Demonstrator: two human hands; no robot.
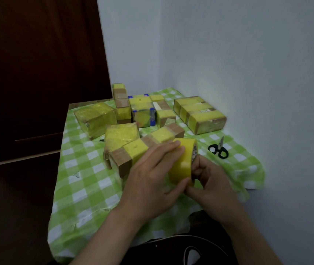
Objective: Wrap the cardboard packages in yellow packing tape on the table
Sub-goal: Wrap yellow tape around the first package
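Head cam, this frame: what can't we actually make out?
- Tape's free end: head view, hidden by the left hand and right hand gripping the tape roll.
- Near end of the long package: behind the left hand and roll.
- Label on the far right package: too small to read.
- Dark item on the cloth: too small to identify.

Green-and-white checked tablecloth; yellow tape roll; brown boxes banded yellow; black-handled scissors; dark brown door, upper left.
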